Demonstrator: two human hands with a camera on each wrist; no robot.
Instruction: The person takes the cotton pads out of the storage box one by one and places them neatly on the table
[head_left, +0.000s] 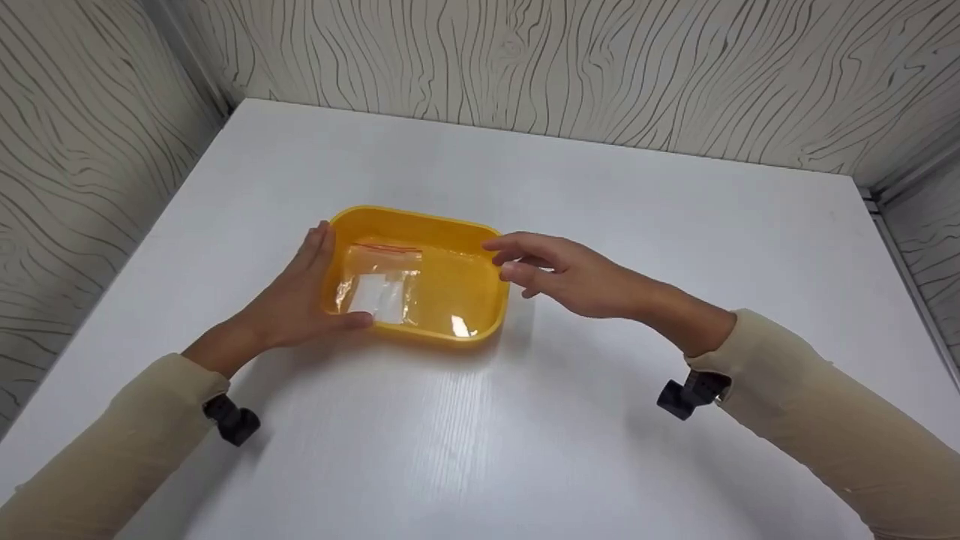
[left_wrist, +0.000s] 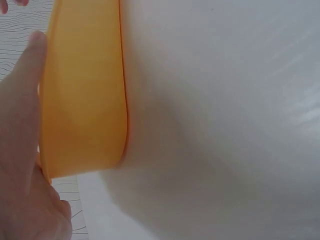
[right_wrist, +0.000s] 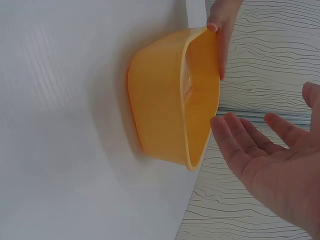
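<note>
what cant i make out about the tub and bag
Head: white patch of the clear bag, too small to identify.
Head: near left outer corner of the yellow tub, behind the left hand.
Left wrist: tub interior, hidden by its wall.
Right wrist: most of the bag, behind tub wall.

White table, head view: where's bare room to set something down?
Bare: white table between yellow basin and patterned wall; between left sleeve and right sleeve; and beyond the right sleeve. Inside the basin, right of the clear bag. Crowded: basin ends, left hand gripping one, right hand at the other.
</note>
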